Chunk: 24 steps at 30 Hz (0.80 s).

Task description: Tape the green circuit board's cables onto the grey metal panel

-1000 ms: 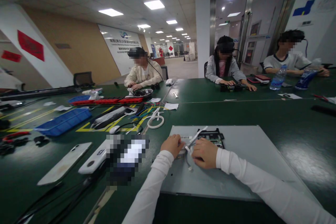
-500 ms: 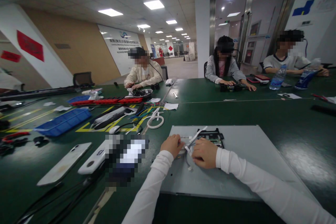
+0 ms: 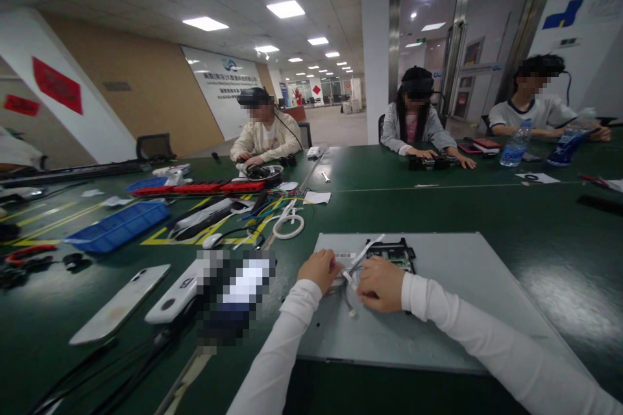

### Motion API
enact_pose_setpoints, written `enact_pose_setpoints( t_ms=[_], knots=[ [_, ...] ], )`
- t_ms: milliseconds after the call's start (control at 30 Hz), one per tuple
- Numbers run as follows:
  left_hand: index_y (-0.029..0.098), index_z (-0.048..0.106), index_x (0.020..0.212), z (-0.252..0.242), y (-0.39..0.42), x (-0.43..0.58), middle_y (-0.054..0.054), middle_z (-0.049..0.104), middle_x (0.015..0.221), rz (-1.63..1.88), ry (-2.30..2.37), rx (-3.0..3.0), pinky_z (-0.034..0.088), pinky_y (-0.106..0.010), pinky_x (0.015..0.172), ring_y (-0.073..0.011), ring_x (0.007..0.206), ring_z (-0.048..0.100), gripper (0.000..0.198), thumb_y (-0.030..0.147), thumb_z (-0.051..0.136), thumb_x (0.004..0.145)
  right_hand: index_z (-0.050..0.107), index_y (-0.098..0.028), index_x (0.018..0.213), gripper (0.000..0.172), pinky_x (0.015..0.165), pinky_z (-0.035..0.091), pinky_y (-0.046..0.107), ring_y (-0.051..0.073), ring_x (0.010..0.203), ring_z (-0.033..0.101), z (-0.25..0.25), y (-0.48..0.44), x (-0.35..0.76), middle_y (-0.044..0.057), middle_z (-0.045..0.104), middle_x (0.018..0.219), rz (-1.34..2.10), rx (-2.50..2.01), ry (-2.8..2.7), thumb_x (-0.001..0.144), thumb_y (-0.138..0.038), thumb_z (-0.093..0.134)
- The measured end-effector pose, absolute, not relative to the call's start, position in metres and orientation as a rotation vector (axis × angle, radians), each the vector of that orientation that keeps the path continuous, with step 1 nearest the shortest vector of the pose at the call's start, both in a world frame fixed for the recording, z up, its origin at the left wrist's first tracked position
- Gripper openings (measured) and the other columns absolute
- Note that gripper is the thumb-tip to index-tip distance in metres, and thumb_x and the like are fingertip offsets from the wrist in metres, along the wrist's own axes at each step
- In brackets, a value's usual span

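A flat grey metal panel (image 3: 438, 298) lies on the table in front of me, with a green circuit board in a black frame (image 3: 393, 253) near its far edge. A bundle of white and grey cables (image 3: 349, 277) rests on the panel between my hands, and a loose connector end points toward me. My left hand (image 3: 318, 269) is closed at the left side of the bundle, its fingertips on the cables. From the right, my right hand (image 3: 382, 284) curls its fingers round the cables' other side, just in front of the board. Both hands partly hide the cables.
To the left lie a white phone (image 3: 121, 303), a white power bank (image 3: 175, 292), a lit-screen device (image 3: 243, 288) and a blue tray (image 3: 117, 225). Beyond the panel is a coiled white cable (image 3: 289, 225). Several people sit across the table; bottles (image 3: 516, 144) stand at the right.
Almost nothing differs. My right hand has shifted very slightly to the right; my left hand, the cables and the panel stay in place.
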<state>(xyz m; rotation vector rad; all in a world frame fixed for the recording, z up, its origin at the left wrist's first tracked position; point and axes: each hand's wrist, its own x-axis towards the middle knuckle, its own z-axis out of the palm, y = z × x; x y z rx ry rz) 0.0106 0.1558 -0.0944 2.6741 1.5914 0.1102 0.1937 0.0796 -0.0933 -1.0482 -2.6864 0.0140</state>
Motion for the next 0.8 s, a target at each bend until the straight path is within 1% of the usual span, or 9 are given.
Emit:
enact_pose_setpoints(
  t_ms=[300, 600, 800],
  knots=[
    [0.019, 0.049, 0.077, -0.099, 0.159, 0.007, -0.003, 0.055, 0.081, 0.146, 1.558, 2.716, 0.037, -0.025, 0.067, -0.0167, 0.078, 0.052, 0.014, 0.033, 0.047, 0.078, 0.063, -0.018, 0.069, 0.023, 0.068, 0.028, 0.032, 0.018, 0.076, 0.045, -0.091, 0.080, 0.193, 0.004, 0.060, 0.069, 0.005, -1.046, -2.713, 0.076, -0.031, 0.045],
    [0.019, 0.050, 0.077, -0.101, 0.160, 0.006, -0.003, 0.055, 0.081, 0.150, 1.566, 2.708, 0.037, -0.025, 0.067, -0.0167, 0.078, 0.052, 0.015, 0.034, 0.048, 0.077, 0.064, -0.019, 0.073, 0.018, 0.068, 0.029, 0.032, 0.019, 0.077, 0.045, -0.084, 0.079, 0.194, 0.004, 0.060, 0.070, 0.026, -1.054, -2.772, 0.071, -0.024, 0.047],
    [0.019, 0.049, 0.076, -0.100, 0.160, 0.006, -0.003, 0.055, 0.080, 0.165, 1.561, 2.711, 0.038, -0.024, 0.067, -0.0165, 0.078, 0.052, 0.015, 0.034, 0.049, 0.077, 0.065, -0.021, 0.079, 0.021, 0.068, 0.029, 0.033, 0.020, 0.079, 0.045, -0.081, 0.078, 0.193, 0.004, 0.061, 0.072, 0.048, -1.071, -2.818, 0.069, -0.022, 0.046]
  ],
)
